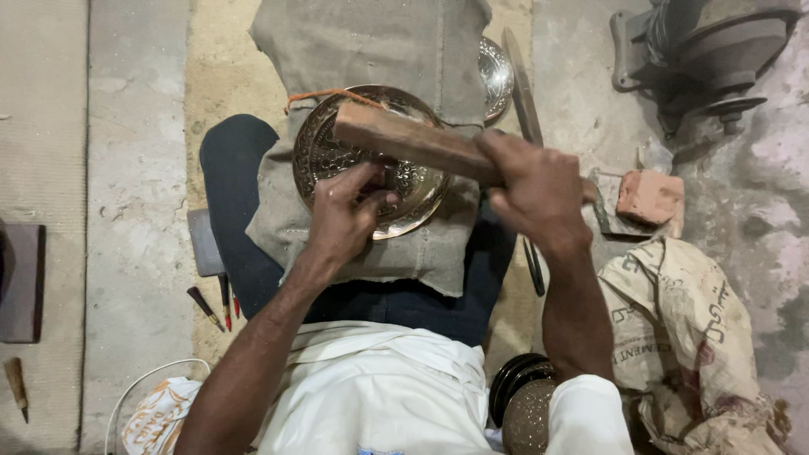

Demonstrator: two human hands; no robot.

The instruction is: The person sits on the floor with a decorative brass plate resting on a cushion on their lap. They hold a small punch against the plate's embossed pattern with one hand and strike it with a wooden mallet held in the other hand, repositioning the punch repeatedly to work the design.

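Note:
A round engraved brass plate lies on grey sackcloth draped over my lap. My left hand rests on the plate's centre with fingers pinched on a small tool that I can barely see. My right hand grips one end of a thick wooden block, held level just above the plate and reaching over its upper half. The plate's lower right part is hidden by both hands.
Several small chisels lie on the floor at left. A second shiny plate peeks from behind the cloth. A brick and a printed sack sit at right, a grey machine at top right.

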